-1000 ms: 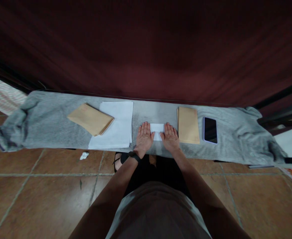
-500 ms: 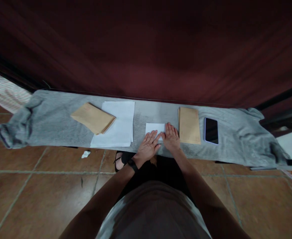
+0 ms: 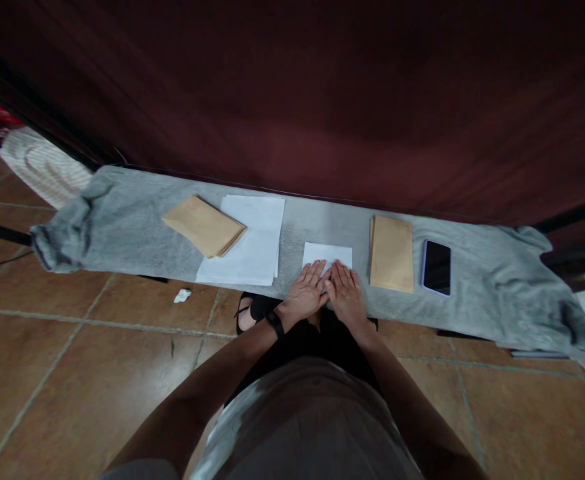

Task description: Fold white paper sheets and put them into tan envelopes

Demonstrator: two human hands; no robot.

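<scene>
A small white piece of paper (image 3: 327,252), which looks folded, lies on the grey cloth in front of me. My left hand (image 3: 306,291) rests flat on its near left part, fingers stretched out. Beside it my right hand (image 3: 345,293) lies flat on the near right part, also with straight fingers. The two hands touch or nearly touch at the thumbs, and they hide the paper's near edge. To the left are larger white sheets (image 3: 257,233), with a stack of brown envelopes (image 3: 205,225) lying askew partly on them. Another stack of brown envelopes (image 3: 392,257) is just right of my right hand.
A phone (image 3: 436,268) with a purple edge lies right of the envelopes. Grey cloth (image 3: 487,280) covers the narrow bench, bunched at both ends. Behind it hangs a dark red curtain (image 3: 292,100). A crumpled white scrap (image 3: 182,295) is on the tiled floor.
My right hand has slid from the paper's right edge inward, closer to my left hand. The view has turned slightly, so the whole bench appears shifted and tilted.
</scene>
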